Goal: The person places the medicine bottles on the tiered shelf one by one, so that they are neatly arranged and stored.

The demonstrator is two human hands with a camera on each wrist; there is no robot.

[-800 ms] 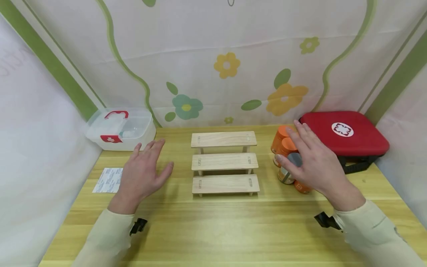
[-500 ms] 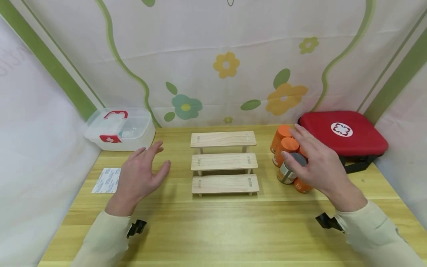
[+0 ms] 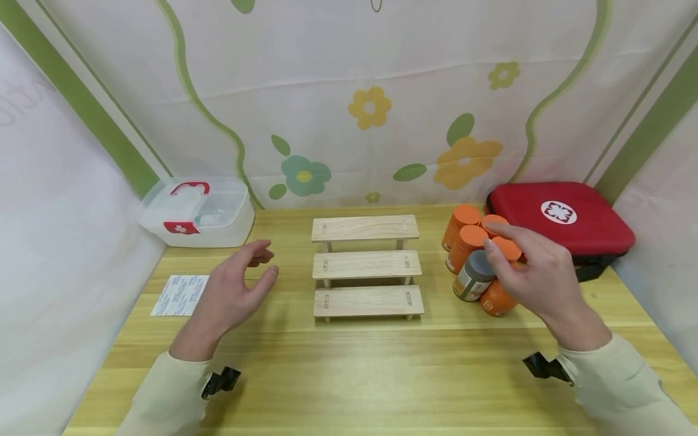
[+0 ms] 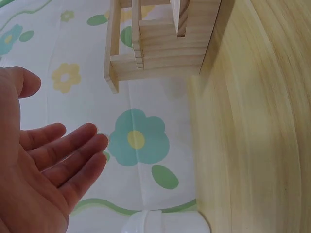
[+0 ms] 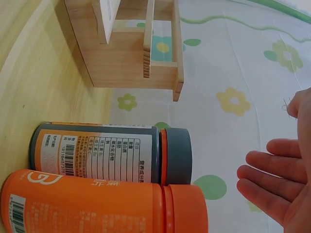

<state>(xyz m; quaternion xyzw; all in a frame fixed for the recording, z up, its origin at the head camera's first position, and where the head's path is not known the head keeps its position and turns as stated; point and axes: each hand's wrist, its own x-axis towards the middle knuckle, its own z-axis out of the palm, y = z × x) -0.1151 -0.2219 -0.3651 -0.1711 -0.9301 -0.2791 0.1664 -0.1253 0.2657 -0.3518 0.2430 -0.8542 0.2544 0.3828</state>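
My left hand (image 3: pixel 231 297) hovers over the table left of a three-step wooden stand (image 3: pixel 368 264), fingers loosely bent and nothing in them. Its palm faces the stand in the left wrist view, fingers (image 4: pixel 73 155) apart from everything. Beyond its wrist lies a flat white printed packet (image 3: pixel 176 295). On the other side, my right hand (image 3: pixel 545 278) hangs over a cluster of bottles, relaxed and holding nothing. One bottle (image 3: pixel 473 277) is dark grey with a grey lid; several orange bottles (image 3: pixel 467 247) stand around it, some partly hidden by the hand.
A clear plastic first-aid box (image 3: pixel 229 224) with a red handle stands at the back left. At the back right lies a red first-aid case (image 3: pixel 578 233) with a black handle. A flowered cloth (image 3: pixel 327 109) hangs behind the wooden table (image 3: pixel 360 375).
My right hand has drawn back slightly to the right, uncovering more bottle lids. The left fingers have bent more, and that hand has moved slightly back. The bottles and stand stay put.
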